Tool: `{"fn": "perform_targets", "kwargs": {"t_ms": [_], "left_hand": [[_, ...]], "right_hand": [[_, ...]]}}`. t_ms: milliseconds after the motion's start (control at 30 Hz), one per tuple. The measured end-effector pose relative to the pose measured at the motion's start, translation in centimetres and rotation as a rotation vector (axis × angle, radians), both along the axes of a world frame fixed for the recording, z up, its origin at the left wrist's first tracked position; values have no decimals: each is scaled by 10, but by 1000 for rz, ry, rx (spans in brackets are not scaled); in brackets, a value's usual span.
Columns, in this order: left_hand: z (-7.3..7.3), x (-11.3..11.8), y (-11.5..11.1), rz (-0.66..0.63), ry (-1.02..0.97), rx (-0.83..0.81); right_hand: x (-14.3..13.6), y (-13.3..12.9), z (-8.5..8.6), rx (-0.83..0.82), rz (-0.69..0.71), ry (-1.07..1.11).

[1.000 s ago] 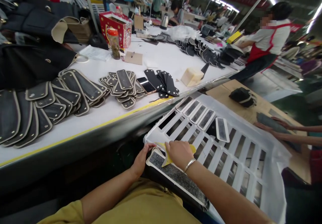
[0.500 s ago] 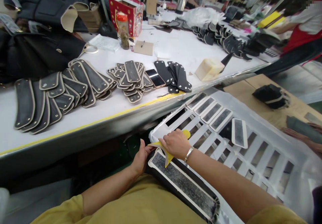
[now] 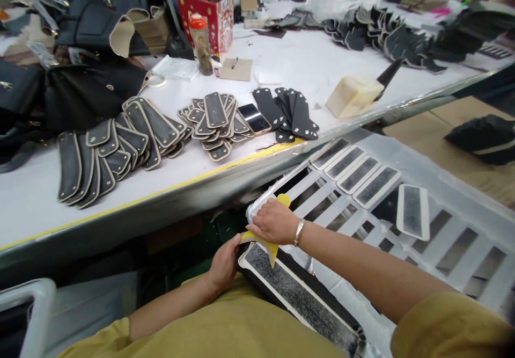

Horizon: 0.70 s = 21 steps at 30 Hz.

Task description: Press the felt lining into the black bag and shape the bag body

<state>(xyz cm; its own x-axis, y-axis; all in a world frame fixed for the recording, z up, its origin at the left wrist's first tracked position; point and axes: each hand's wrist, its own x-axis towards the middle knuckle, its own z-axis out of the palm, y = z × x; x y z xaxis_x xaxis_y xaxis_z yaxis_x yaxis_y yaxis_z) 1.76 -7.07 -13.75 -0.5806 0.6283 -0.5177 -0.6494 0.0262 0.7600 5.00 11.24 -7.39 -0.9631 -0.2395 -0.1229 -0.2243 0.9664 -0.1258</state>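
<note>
Black piece with speckled panel (image 3: pixel 300 293) against wearer's front, beside white slatted rack (image 3: pixel 254 209); right hand (image 3: pixel 277 223) closed round yellow tool (image 3: pixel 266 241) over panel's end; left hand (image 3: pixel 224 261) at same end, fingers partly hidden, grip unclear; white tabletop (image 3: pixel 289 68) carries dark flaps (image 3: pixel 215 110), phone (image 3: pixel 254 116), red box (image 3: pixel 220 25); black bags (image 3: pixel 86 92) heaped at left; cardboard (image 3: pixel 426 127) at right.

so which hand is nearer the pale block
Right: in frame, the right hand is below and left of the pale block; the left hand is lower and farther left.
</note>
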Motion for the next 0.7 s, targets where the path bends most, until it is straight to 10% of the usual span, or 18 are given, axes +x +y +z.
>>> {"fn": "perform_targets", "kwargs": {"t_ms": [167,700], "left_hand": [[9,-11,-6,-231,263,-14],[17,-30,3,-575,111,131]], "right_hand": [[4,2,0,-61,1,-107],[60,-37,26,67,-493,-246]]}}
